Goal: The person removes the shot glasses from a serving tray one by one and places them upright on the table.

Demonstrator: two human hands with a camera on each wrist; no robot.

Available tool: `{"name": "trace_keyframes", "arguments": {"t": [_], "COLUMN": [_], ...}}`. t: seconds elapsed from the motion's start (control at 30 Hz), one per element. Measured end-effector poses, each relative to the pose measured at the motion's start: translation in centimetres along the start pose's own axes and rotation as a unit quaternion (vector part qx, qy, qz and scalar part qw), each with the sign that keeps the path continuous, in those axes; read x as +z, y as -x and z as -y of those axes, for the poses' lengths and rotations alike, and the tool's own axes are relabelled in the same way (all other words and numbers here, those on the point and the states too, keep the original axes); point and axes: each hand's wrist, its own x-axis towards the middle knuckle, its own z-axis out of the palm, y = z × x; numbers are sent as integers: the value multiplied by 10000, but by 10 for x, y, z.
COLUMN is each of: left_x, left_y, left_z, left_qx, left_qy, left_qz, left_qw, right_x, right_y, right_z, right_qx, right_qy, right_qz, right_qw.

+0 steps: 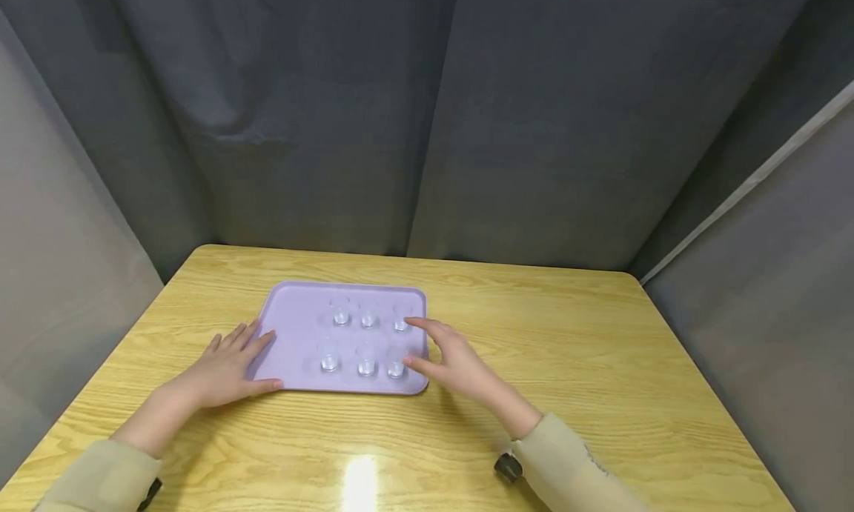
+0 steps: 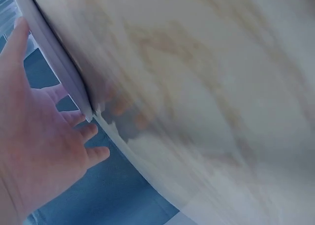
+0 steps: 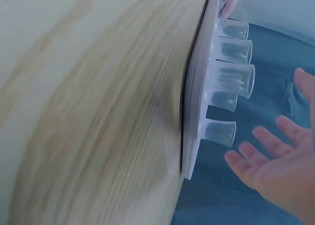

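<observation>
Six clear cups stand on the tray in front of you, but start with the big things: the wooden table [image 1: 600, 393] fills the lower half of the head view, with grey curtains [image 1: 427, 112] hung behind and to both sides of it. On the table, left of centre in the frame, lies the purple tray [image 1: 293, 334], its long axis running left to right across your body. Your left hand [image 1: 230, 367] lies flat at the tray's left edge, fingers straight and spread, the fingertips touching or just over the rim and the thumb along the near corner; it grips nothing. Your right hand [image 1: 450, 360] is at the tray's right edge, fingers extended and loosely spread, also holding nothing. The cups sit in two rows of three on the right half of the tray, so they lie to the left of your right hand and well apart from your left: the right hand is much the nearer. Its forefinger reaches toward the far-row right cup [image 1: 401, 321], and its thumb points at the near-row right cup [image 1: 396, 367]; whether either one touches a cup you cannot tell from these views. In the right wrist view the cups [image 3: 231, 70] stand upright in line, apart from your open palm.
</observation>
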Motion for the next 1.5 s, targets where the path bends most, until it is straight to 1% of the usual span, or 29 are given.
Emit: {"name": "trace_keyframes", "arguments": {"t": [0.07, 0.27, 0.47, 0.77, 0.93, 1.07, 1.27, 1.5], "left_x": [1, 1, -2, 0, -1, -3, -3, -1], "left_y": [0, -1, -1, -1, -3, -4, -5, -5], "left_z": [2, 3, 1, 4, 3, 3, 2, 5], "left_qx": [-32, -41, -16, -91, -70, -66, -69, -121], "left_qy": [9, 58, 69, 81, 53, 31, 78, 126], "left_qz": [44, 92, 141, 186, 177, 174, 171, 158], "left_qw": [10000, 9999, 9999, 9998, 9998, 9998, 9998, 9997], "right_x": [4, 12, 15, 19, 18, 18, 12, -11], "right_y": [-4, -12, -15, -18, -20, -20, -16, -12], "right_z": [0, -2, -2, -5, -7, -7, -6, -2], "right_qx": [-4, -65, 137, 143, 113, 185, 180, 159], "right_qy": [-122, -77, -210, -378, -289, -265, -174, -207], "right_qz": [136, 331, 521, 567, 575, 580, 572, 616], "right_qw": [9998, 9994, 9983, 9976, 9979, 9978, 9980, 9978]}}
